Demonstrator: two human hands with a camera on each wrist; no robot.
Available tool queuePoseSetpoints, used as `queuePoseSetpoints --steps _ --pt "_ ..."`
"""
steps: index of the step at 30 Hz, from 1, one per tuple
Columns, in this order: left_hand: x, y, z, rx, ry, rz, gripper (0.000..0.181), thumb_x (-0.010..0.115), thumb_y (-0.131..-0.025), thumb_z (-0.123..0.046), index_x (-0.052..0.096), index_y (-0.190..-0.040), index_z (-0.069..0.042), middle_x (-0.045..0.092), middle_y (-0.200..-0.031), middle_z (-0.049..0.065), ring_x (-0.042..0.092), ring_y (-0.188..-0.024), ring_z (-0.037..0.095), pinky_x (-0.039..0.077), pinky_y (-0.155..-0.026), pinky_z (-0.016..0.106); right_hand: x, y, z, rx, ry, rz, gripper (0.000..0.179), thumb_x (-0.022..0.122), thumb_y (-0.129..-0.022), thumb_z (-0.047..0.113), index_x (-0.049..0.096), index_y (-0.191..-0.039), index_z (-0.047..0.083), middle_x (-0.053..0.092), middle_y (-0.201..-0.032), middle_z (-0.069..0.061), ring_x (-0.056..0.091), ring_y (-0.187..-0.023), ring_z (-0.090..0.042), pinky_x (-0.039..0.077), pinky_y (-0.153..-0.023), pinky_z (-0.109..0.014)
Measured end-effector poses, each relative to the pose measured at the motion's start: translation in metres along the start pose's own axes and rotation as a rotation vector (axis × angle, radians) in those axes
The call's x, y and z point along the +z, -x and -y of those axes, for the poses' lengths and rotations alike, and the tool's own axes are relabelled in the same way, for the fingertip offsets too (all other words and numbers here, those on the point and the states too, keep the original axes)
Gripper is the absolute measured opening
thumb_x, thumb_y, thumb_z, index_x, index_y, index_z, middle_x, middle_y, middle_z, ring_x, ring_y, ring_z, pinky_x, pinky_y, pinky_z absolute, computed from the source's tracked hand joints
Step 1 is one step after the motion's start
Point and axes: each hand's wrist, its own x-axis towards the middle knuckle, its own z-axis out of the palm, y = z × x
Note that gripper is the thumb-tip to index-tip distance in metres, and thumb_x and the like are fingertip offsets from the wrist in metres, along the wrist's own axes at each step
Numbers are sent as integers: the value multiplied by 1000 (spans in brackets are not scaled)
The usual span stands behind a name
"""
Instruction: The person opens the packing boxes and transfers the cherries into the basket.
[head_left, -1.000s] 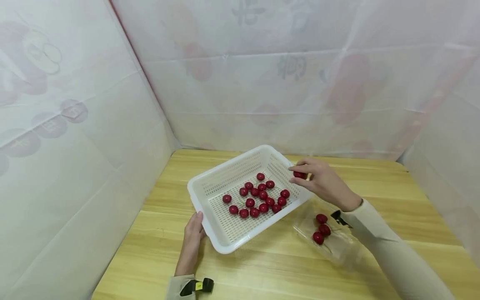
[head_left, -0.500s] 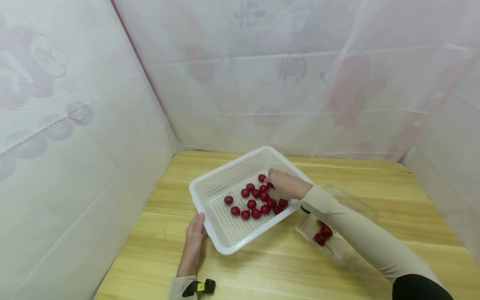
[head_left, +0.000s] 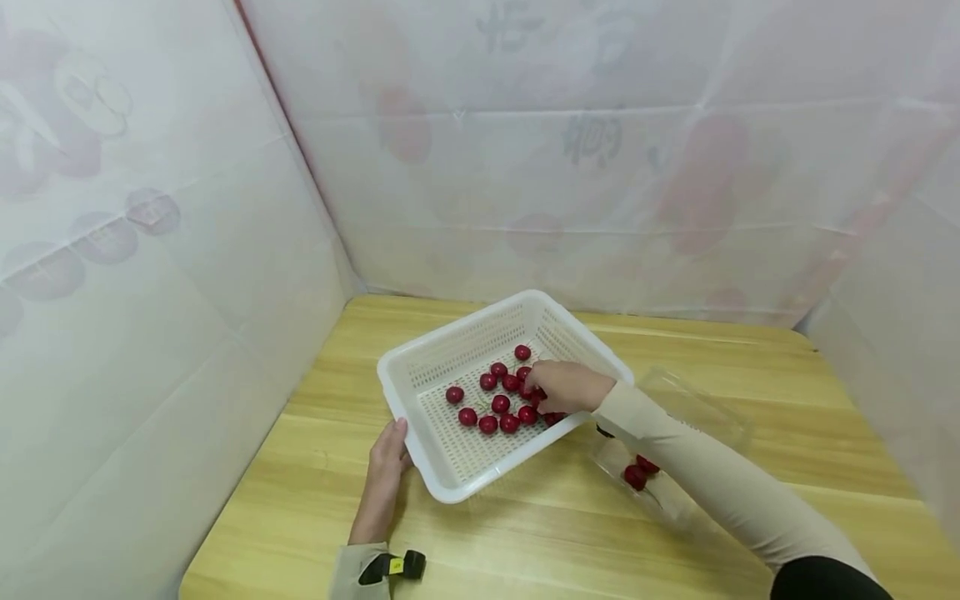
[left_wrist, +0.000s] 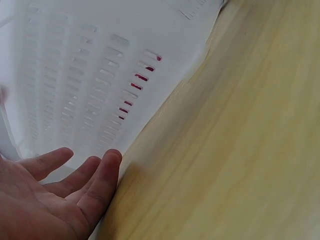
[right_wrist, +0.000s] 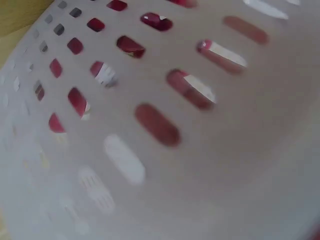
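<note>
A white plastic basket [head_left: 442,483] with slotted walls stands on the table, holding several dark red cherries [head_left: 500,404] with thin stems. My left hand [head_left: 386,458] holds its near left side, thumb at the rim. In the left wrist view the fingers [left_wrist: 107,170] lie against the outer wall. Reaching over the right rim, my right hand [head_left: 570,386] is down inside the basket, fingertips curled round a cherry at the right of the group. The hand hides some cherries behind it. Through the slots in the right wrist view, cherries [right_wrist: 131,46] show as red patches.
Right of the basket lies a clear plastic container [head_left: 697,400], partly under my right forearm, with cherries [head_left: 635,477] in it. The wooden table [head_left: 300,492] is bordered by pale printed sheets [head_left: 585,192] at the back and sides.
My right hand has carried a cherry from above the right rim down into the basket, then shifted slightly nearer among the cherries there. The left hand stays at the basket's side.
</note>
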Motion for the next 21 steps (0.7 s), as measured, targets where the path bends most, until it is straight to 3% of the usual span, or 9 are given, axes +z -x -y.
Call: queuePoseSetpoints --steps 5,12,16,21 --pt "0 -1 -1 -8 -2 -6 62 33 -111 -54 44 -155 -11 59 -146 18 62 -131 30 56 -100 26 -6 16 -4 -47 19 -111 25 74 -96 19 75 -119 8 73 -118 -9 68 -104 -20 59 -88 -37" --pt "-1 -3 -1 -12 -1 -4 63 34 -111 -54 44 -155 -10 59 -147 19 62 -131 30 56 -100 26 -12 70 -13 -46 -49 -431 25 68 -101 22 72 -122 9 69 -115 -3 67 -102 -18 60 -87 -38" --pt "-1 -2 0 -4 0 -2 62 34 -111 -53 43 -156 -12 59 -146 18 63 -129 28 57 -99 25 0 111 -24 -9 -90 -547 22 66 -102 20 72 -121 10 70 -113 -1 68 -100 -17 60 -80 -36" --pt "0 -1 0 -6 0 -11 63 34 -110 -55 43 -156 -13 59 -147 19 64 -128 24 56 -99 24 29 154 -41 87 -105 -608 17 67 -102 20 73 -117 13 70 -109 2 64 -92 -11 57 -70 -27"
